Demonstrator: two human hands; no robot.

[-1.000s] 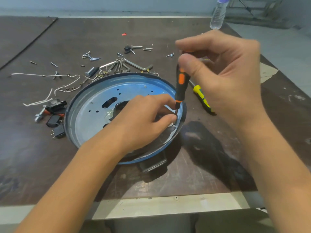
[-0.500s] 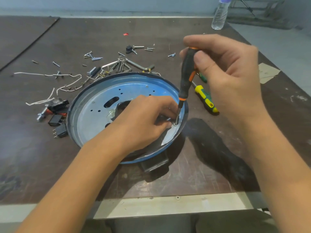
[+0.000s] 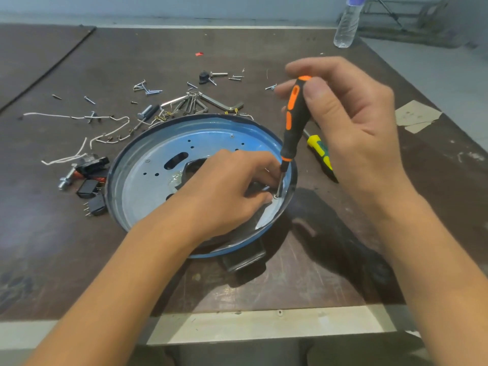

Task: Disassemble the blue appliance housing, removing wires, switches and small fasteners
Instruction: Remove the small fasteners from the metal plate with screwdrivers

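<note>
The round blue appliance housing [image 3: 158, 159] lies open side up on the dark table, with a perforated metal plate inside. My left hand [image 3: 227, 191] reaches into its right side, and its fingertips pinch around the screwdriver's metal shaft, just above a small screw [image 3: 276, 196] near the rim. My right hand [image 3: 351, 120] grips the black-and-orange screwdriver [image 3: 294, 120] by the top of its handle. The screwdriver stands nearly upright with its tip on that screw. A black handle [image 3: 245, 257] sticks out under the housing's near edge.
Behind the housing lie loose screws [image 3: 148, 88], hex keys [image 3: 200, 101] and white wires [image 3: 105, 133]. Black switches [image 3: 89, 188] and a bolt sit at its left. A yellow-green screwdriver [image 3: 320, 154] lies to the right, a plastic bottle [image 3: 347, 25] at the far right corner. The table's front edge [image 3: 264, 323] is close.
My right hand has shifted its grip up the handle, and the screwdriver has tilted more upright. Its tip has come down onto the screw beside my left fingertips.
</note>
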